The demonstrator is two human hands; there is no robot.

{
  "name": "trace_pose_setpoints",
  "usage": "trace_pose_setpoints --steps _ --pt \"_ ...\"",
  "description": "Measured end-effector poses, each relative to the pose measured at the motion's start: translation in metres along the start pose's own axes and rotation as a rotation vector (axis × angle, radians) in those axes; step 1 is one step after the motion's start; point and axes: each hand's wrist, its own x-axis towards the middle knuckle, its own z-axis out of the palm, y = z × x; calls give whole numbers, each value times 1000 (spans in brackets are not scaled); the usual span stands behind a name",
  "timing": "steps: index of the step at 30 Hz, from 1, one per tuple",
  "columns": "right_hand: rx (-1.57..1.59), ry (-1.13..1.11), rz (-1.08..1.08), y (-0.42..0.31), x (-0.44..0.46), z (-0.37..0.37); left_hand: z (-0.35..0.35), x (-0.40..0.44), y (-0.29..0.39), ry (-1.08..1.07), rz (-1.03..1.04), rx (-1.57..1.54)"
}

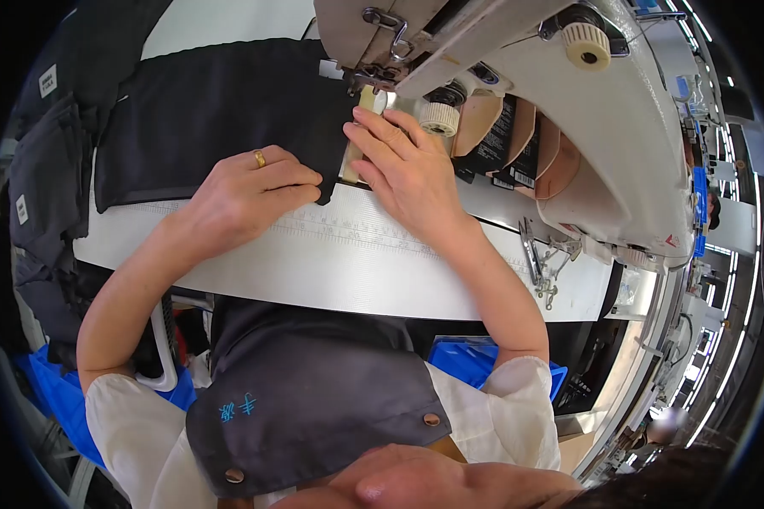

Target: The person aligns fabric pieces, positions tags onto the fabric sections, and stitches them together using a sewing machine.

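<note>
A black fabric piece [221, 119] lies flat on the sewing machine's bed, its right edge beside the needle area. My left hand [250, 191], with a ring on one finger, rests on its near right corner, fingers bent together and pinching the cloth. My right hand [412, 170] lies palm down with fingers stretched and slightly apart, just right of the cloth edge, fingertips below the presser foot [367, 82]. Whether those fingertips touch the cloth I cannot tell. A small white label [331, 69] shows at the fabric's upper right.
The sewing machine [586, 110] arches over the right side. Small metal tools [535, 259] lie on the white table [356, 271], which has a printed ruler. Dark folded garments [47, 178] hang at left. Blue bins [463, 356] sit below the table edge.
</note>
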Motion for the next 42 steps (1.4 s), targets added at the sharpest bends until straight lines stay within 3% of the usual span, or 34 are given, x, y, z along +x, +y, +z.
trace_pose_setpoints --steps 21,33,36,42 --pt "39 -3 -26 3 7 -3 6 37 -55 55 83 52" --pt "115 -29 338 9 4 -4 8 48 -67 26 69 114" --pt "91 93 207 16 1 2 9 47 -66 43 69 127" --pt "107 19 146 13 11 -2 7 47 -61 20 37 125"
